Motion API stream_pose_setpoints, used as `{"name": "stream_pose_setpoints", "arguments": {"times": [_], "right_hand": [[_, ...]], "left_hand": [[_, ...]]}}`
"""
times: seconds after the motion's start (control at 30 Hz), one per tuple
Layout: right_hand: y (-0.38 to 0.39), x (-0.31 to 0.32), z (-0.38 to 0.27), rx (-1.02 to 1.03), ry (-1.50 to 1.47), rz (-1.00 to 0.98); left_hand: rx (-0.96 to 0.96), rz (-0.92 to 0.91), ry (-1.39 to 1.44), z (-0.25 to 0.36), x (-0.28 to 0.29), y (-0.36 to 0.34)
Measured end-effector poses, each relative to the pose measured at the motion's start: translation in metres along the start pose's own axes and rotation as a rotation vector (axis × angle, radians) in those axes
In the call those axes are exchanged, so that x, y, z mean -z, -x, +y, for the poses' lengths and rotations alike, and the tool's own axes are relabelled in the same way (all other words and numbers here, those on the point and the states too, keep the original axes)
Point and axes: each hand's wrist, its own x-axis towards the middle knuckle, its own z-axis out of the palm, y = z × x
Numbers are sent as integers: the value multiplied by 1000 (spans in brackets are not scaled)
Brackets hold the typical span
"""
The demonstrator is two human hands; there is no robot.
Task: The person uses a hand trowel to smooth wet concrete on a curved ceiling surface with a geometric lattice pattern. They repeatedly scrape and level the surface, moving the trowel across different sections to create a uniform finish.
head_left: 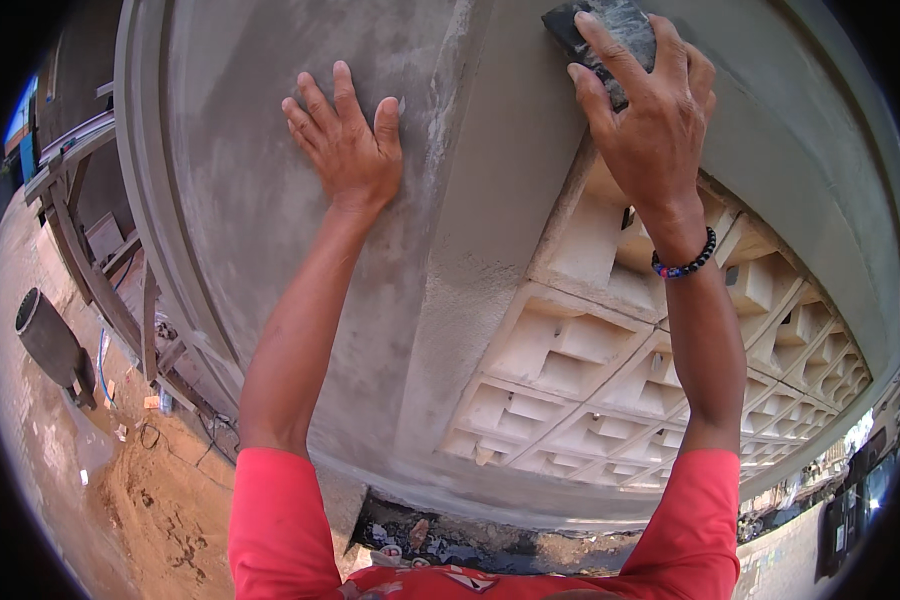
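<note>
Pressing dark sponge (610,40) under right hand (650,120); left hand (348,145) flat on wall (240,220)

I'm seeing a grey rendered wall (270,200) filling the view — pale ventilation blocks (610,370) sitting in it at right. Sandy ground (160,500) lying below in sunlight, wooden scaffolding (100,250) and a dark bucket (50,345) standing left.

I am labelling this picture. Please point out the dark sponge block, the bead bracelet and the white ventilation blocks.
dark sponge block (625,22), head view, bare top face above the fingers
bead bracelet (686,263), head view, beads on the right wrist
white ventilation blocks (580,345), head view, one block's frame
</note>
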Motion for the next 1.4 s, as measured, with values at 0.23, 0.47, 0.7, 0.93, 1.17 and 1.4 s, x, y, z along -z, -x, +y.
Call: {"name": "stream_pose_setpoints", "arguments": {"times": [0.23,0.47,0.7,0.93,1.17,1.4], "right_hand": [[34,20,-6,362,-52,-248],[2,3,-10,234,-3,-134],[-1,30,50,311,51,-108],[67,19,-43,395,-141,-333],[6,13,33,275,10,-98],[86,32,-39,439,-126,-371]], "left_hand": [[-24,26,-2,-1,3,0],[-15,44,-10,11,11,0],[-5,27,-45,16,14,0],[-8,24,-65,9,19,0],[-29,37,-28,18,14,3],[-52,50,-100,8,15,-1]]}}
